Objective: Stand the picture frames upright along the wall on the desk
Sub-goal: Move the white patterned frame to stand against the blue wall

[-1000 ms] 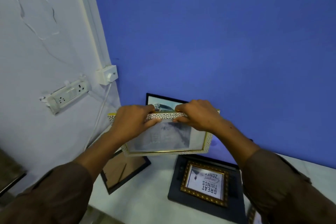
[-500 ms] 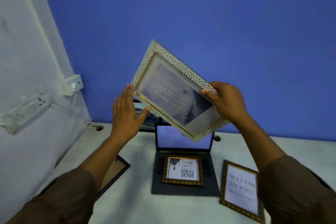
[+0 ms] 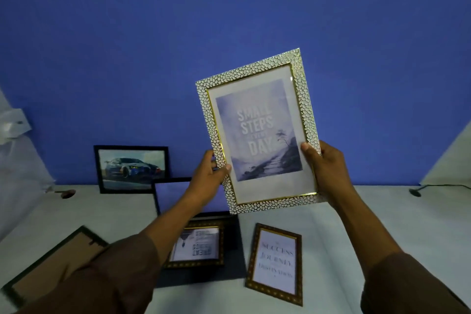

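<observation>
I hold a white pebbled frame with a gold inner rim [image 3: 257, 130] up in the air in front of the blue wall, nearly upright, its "Small steps every day" print facing me. My left hand [image 3: 207, 178] grips its lower left edge and my right hand [image 3: 322, 168] its lower right edge. A black frame with a car photo [image 3: 131, 168] stands upright against the wall at the left. Flat on the white desk [image 3: 369, 224] lie a dark gold "Success" frame [image 3: 275, 262], a dark gold frame [image 3: 196, 247] on a laptop, and a black frame lying face down [image 3: 51, 262].
An open laptop [image 3: 168, 194] sits mid-desk behind my left arm, its screen facing me. A white wall with a plug box [image 3: 12, 123] closes the left side. A black cable end [image 3: 415, 192] lies at the far right by the wall.
The pebbled frame has been lifted off the desk, turned from landscape to portrait, and moved right. My left hand went from open beside it to gripping its edge. The view shifted right.
</observation>
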Demonstrator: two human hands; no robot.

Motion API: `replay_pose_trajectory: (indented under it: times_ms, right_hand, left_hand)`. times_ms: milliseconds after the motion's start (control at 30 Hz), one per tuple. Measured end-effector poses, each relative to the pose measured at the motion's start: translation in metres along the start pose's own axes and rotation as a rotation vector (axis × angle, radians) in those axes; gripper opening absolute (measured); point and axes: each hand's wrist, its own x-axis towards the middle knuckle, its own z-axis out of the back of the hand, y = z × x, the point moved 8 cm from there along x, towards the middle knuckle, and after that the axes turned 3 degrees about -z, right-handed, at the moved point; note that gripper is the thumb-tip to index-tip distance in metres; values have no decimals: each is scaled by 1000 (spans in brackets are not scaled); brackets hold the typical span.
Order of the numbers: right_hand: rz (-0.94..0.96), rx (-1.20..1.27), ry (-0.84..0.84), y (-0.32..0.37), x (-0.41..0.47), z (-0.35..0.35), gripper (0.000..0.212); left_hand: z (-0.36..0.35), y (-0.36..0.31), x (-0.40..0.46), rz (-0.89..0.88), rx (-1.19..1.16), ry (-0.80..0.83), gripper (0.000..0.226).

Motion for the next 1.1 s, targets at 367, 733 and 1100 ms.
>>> replay_pose_trajectory:
  times_ms: [367,733,1100]
  right_hand:
    - [-52,-461,144,-116,100,80,44]
    - [-234,-501,181,-202,151,59,21]
    - [-297,-568,98,-290,218,46,36]
  left_hand:
    - [-115,13,38,28,199,-85,34]
    - [-158,81,96,261,393,51,44]
    - [-213,145,147,488,136,85,78]
